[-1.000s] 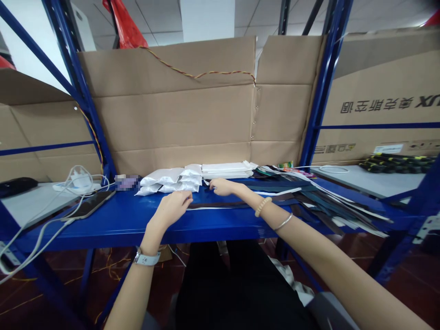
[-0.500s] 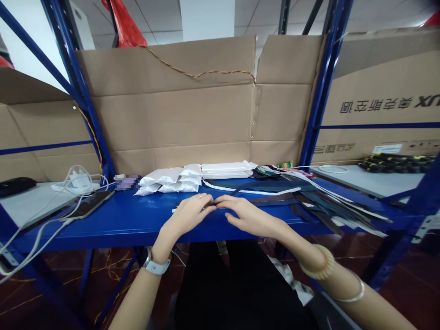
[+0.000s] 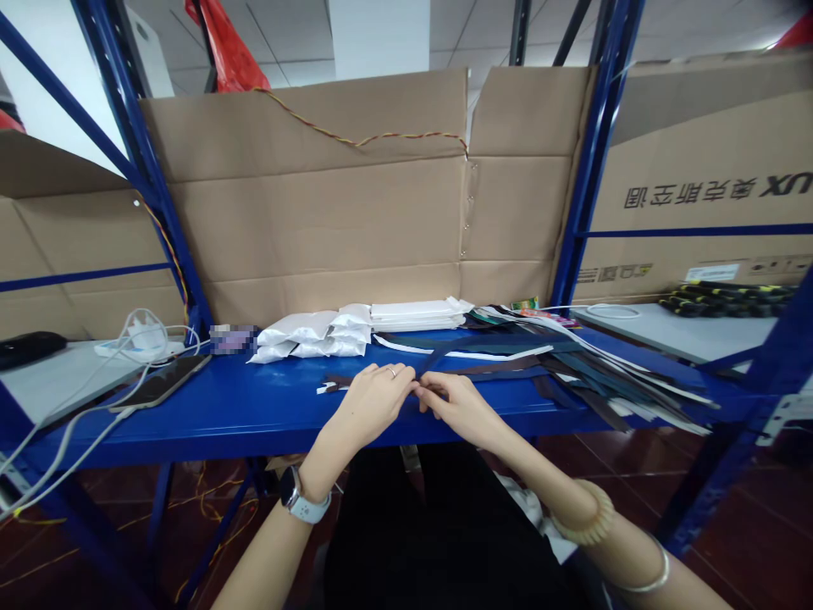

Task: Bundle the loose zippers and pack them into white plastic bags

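My left hand (image 3: 374, 398) and my right hand (image 3: 458, 405) meet fingertip to fingertip over the front of the blue shelf (image 3: 209, 415). Both are closed in a pinch. A dark blue zipper strip (image 3: 441, 352) runs down to the pinched fingertips, which hide its end. Behind and under my left hand lies a brown zipper strip (image 3: 336, 382) with a white tip. More brown and blue strips stretch rightward from behind my right hand to a loose pile of dark and white zipper strips (image 3: 590, 381).
White plastic packets (image 3: 311, 335) and a flat white stack (image 3: 419, 313) sit along the cardboard back wall (image 3: 330, 220). At left are a phone (image 3: 162, 381) and white cables (image 3: 143, 335). Blue posts (image 3: 588, 169) frame the shelf. Black-and-yellow items (image 3: 724, 299) lie at far right.
My left hand has shifted right and its wrist has turned, showing the watch face. My right hand has drawn its fingers into a pinch. The brown strip's left end shows more.
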Motion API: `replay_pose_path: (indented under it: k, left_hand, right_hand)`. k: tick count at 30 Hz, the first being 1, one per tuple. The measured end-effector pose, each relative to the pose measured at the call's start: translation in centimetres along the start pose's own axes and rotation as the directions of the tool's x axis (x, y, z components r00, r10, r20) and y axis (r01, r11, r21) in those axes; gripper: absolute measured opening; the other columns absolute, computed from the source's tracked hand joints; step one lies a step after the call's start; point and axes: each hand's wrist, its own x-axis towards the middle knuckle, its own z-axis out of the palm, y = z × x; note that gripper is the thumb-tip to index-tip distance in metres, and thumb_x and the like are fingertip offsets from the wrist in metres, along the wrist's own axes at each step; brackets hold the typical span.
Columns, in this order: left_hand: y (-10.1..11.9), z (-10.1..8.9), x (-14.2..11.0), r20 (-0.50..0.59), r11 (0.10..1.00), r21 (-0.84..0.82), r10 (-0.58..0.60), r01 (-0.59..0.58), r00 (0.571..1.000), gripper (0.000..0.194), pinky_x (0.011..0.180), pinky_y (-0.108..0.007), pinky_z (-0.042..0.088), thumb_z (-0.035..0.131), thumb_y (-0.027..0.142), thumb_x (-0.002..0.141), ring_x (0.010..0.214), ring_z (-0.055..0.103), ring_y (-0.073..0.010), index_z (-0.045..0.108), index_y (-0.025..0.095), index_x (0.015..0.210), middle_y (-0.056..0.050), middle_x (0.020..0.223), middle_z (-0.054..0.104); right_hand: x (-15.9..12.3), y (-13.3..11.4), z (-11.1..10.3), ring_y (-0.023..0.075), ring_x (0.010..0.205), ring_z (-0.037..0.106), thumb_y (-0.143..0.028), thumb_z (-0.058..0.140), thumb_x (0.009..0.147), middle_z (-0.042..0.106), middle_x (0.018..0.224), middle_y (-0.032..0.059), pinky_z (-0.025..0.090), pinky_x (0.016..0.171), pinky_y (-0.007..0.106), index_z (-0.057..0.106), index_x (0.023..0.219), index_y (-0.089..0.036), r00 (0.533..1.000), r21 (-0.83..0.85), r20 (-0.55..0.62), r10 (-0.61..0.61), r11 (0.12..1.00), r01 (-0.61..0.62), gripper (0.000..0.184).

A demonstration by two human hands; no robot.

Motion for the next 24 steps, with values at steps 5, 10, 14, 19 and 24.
replay_pose_path:
  k: [5,10,14,19,24]
  left_hand:
    - [-0.1,-0.1,0.0,-0.037,1.000,0.021,0.013,-0.012,0.999,0.022,0.066,-0.032,0.036,0.034,0.023,0.096,0.076,0.057,-0.0173,0.051,0.019,0.085,-0.004,0.082,0.060]
    - [-0.1,-0.2,0.0,-0.135,0.985,0.172,0.052,-0.028,0.989,0.023,0.066,-0.034,0.034,0.033,0.022,0.096,0.080,0.055,-0.0192,0.054,0.020,0.086,-0.006,0.084,0.060]
    - [-0.8,-0.6,-0.1,-0.180,0.973,0.231,0.038,0.005,0.983,0.025,0.067,-0.034,0.034,0.033,0.024,0.096,0.080,0.055,-0.0190,0.055,0.020,0.086,-0.006,0.084,0.061]
    - [-3.0,-2.0,-0.7,-0.250,0.956,0.273,-0.036,0.106,0.968,0.026,0.069,-0.032,0.035,0.034,0.026,0.096,0.079,0.055,-0.0180,0.055,0.019,0.084,-0.005,0.083,0.061]
    - [-5.8,-3.4,-1.9,-0.304,0.910,0.338,-0.135,0.239,0.943,0.027,0.068,-0.032,0.034,0.033,0.028,0.096,0.075,0.054,-0.0190,0.057,0.019,0.087,-0.006,0.084,0.061]
  right_hand:
    - [0.1,0.0,-0.2,0.0136,0.060,0.056,-0.028,0.045,0.091,0.062,0.067,-0.0012,0.039,0.057,0.023,0.055,0.076,-0.020,0.998,-0.044,-0.052,-0.035,0.999,0.032,0.020]
    - [0.0,-0.1,-0.6,0.0166,0.071,0.057,-0.027,0.043,0.093,0.059,0.080,0.0017,0.039,0.063,0.025,0.055,0.082,-0.023,0.977,-0.357,-0.150,-0.153,0.930,0.090,0.017]
    - [0.0,0.2,-1.4,0.0175,0.077,0.058,-0.026,0.040,0.095,0.058,0.082,0.0022,0.038,0.063,0.026,0.056,0.087,-0.023,0.964,-0.523,-0.193,-0.181,0.851,0.055,0.017]
    - [0.2,0.7,-3.3,0.0184,0.078,0.057,-0.028,0.039,0.096,0.058,0.085,0.0037,0.037,0.064,0.028,0.056,0.088,-0.022,0.941,-0.651,-0.269,-0.203,0.759,-0.023,0.020]
    - [0.5,1.8,-5.6,0.0218,0.083,0.056,-0.026,0.041,0.095,0.059,0.083,0.0063,0.037,0.073,0.032,0.057,0.083,-0.019,0.906,-0.707,-0.346,-0.244,0.703,-0.081,0.020]
